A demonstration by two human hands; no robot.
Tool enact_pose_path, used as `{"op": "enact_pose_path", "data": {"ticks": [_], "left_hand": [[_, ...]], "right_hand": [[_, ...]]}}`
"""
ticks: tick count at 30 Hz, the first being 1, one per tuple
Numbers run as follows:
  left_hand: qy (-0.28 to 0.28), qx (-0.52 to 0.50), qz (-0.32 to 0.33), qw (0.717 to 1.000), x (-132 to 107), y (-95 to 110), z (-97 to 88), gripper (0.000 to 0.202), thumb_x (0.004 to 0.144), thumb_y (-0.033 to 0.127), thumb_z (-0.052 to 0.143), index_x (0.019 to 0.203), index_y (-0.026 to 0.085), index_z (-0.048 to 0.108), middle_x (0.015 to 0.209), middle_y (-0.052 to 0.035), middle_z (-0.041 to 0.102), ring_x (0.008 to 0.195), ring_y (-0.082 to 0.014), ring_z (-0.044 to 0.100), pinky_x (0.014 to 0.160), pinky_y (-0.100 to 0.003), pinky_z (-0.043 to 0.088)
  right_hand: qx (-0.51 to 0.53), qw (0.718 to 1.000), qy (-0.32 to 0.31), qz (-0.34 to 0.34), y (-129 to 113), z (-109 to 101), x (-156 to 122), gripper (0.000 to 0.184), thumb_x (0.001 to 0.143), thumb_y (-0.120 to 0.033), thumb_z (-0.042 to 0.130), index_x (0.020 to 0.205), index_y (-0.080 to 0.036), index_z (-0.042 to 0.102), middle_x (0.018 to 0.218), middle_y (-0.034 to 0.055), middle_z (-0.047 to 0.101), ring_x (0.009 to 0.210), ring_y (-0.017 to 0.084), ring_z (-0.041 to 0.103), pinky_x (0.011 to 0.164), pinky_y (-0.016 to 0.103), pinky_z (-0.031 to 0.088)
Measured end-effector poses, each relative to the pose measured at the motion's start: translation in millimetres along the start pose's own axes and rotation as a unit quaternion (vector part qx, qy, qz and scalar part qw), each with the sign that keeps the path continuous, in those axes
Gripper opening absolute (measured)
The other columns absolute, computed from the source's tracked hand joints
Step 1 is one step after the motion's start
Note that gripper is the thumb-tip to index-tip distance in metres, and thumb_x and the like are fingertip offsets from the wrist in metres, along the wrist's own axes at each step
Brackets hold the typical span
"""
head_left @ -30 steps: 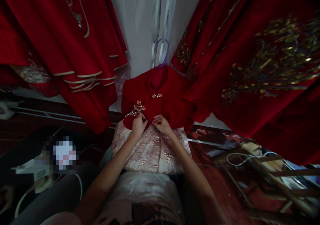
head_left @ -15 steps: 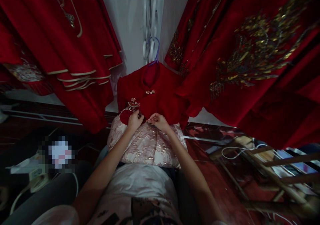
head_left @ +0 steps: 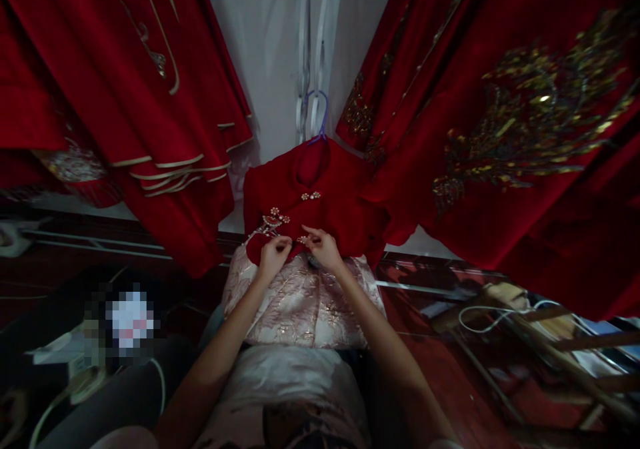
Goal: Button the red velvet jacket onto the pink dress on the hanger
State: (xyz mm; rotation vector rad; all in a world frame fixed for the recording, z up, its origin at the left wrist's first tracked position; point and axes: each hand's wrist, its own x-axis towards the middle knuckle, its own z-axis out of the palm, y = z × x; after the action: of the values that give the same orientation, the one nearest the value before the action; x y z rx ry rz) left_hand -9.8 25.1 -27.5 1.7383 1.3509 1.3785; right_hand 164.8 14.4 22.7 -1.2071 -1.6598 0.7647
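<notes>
A red garment [head_left: 345,189] with a stand collar hangs from a purple hanger [head_left: 324,119] in front of me. A pearly flower clasp [head_left: 311,196] sits below its collar, and a beaded ornament [head_left: 274,218] lies to the left. My left hand [head_left: 276,254] is closed in a pinch at the garment's lower part; what its fingertips hold is too small to see. My right hand [head_left: 324,249] is pinched beside a small beaded clasp [head_left: 302,240], its index finger stretched out. Beneath both hands a pink-white brocade cushion or padded cloth [head_left: 305,302] rests on my lap.
Red garments [head_left: 185,122] with cream piping hang at the left. Another red garment [head_left: 425,229] with gold sequins hangs at the right. A wooden rack or stool [head_left: 540,356] with a white cable stands at lower right. A blurred-out white object [head_left: 131,319] is at lower left.
The view has shifted, so everything sits slightly lower and further right. My right hand's index finger has lifted and straightened. My left hand stays pinched at the garment's lower part.
</notes>
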Motion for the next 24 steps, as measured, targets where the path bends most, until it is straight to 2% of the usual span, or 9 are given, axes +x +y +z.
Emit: {"op": "enact_pose_path", "data": {"ticks": [3,7,10,14,17,20,24], "left_hand": [[-0.015,-0.034,-0.002,0.999,-2,-1,1.0,0.017,0.075,0.024,0.060,0.089,0.016,0.065,0.090,-0.0066,0.072,0.079,-0.0160,0.068,0.077,-0.030,0.054],[-0.011,-0.115,-0.049,0.992,-3,-4,1.2,0.023,0.072,0.029,0.065,0.090,0.015,0.064,0.084,-0.0058,0.071,0.076,-0.0157,0.068,0.071,-0.028,0.055],[-0.004,-0.155,-0.071,0.985,-4,-5,0.0,0.027,0.071,0.033,0.067,0.092,0.015,0.063,0.084,-0.0055,0.070,0.074,-0.0157,0.067,0.064,-0.026,0.056],[-0.006,-0.156,-0.066,0.986,-3,-3,-2.3,0.030,0.070,0.032,0.070,0.094,0.015,0.066,0.089,-0.0070,0.071,0.078,-0.0157,0.068,0.071,-0.027,0.056],[-0.002,-0.178,-0.094,0.979,-1,-2,-3.5,0.034,0.066,0.035,0.072,0.093,0.013,0.067,0.090,-0.0092,0.073,0.080,-0.0175,0.069,0.074,-0.031,0.057],[-0.008,-0.218,-0.130,0.967,-1,-1,-3.9,0.039,0.065,0.039,0.073,0.094,0.012,0.068,0.093,-0.0107,0.073,0.081,-0.0194,0.070,0.071,-0.032,0.059],[-0.008,-0.223,-0.127,0.966,-3,-1,-2.0,0.041,0.065,0.039,0.074,0.095,0.012,0.069,0.092,-0.0103,0.073,0.082,-0.0193,0.070,0.074,-0.033,0.059]], "right_hand": [[0.016,1.000,0.018,-0.020,-5,2,4,0.028,0.086,-0.024,0.053,0.107,-0.023,0.070,0.097,0.0042,0.066,0.083,0.012,0.061,0.075,0.023,0.051],[-0.029,0.998,-0.027,-0.046,-9,8,3,0.026,0.084,-0.015,0.053,0.091,-0.026,0.075,0.088,0.0029,0.067,0.088,0.013,0.059,0.082,0.025,0.049],[-0.050,0.997,-0.030,-0.056,-9,13,1,0.024,0.085,-0.016,0.054,0.097,-0.026,0.073,0.086,0.0026,0.066,0.084,0.013,0.058,0.082,0.026,0.048],[-0.052,0.997,-0.007,-0.054,-5,17,0,0.027,0.087,-0.021,0.055,0.110,-0.024,0.069,0.089,0.0036,0.063,0.080,0.012,0.059,0.079,0.024,0.048],[-0.060,0.997,-0.018,-0.052,-2,20,-2,0.033,0.087,-0.020,0.054,0.117,-0.025,0.066,0.091,0.0035,0.060,0.081,0.012,0.059,0.079,0.024,0.048],[-0.061,0.995,-0.041,-0.066,1,22,-5,0.036,0.086,-0.017,0.053,0.119,-0.027,0.063,0.093,0.0029,0.059,0.082,0.012,0.059,0.079,0.023,0.049],[-0.057,0.996,-0.033,-0.066,4,23,-7,0.034,0.085,-0.017,0.053,0.117,-0.025,0.062,0.092,0.0018,0.059,0.079,0.011,0.058,0.076,0.022,0.049]]}}
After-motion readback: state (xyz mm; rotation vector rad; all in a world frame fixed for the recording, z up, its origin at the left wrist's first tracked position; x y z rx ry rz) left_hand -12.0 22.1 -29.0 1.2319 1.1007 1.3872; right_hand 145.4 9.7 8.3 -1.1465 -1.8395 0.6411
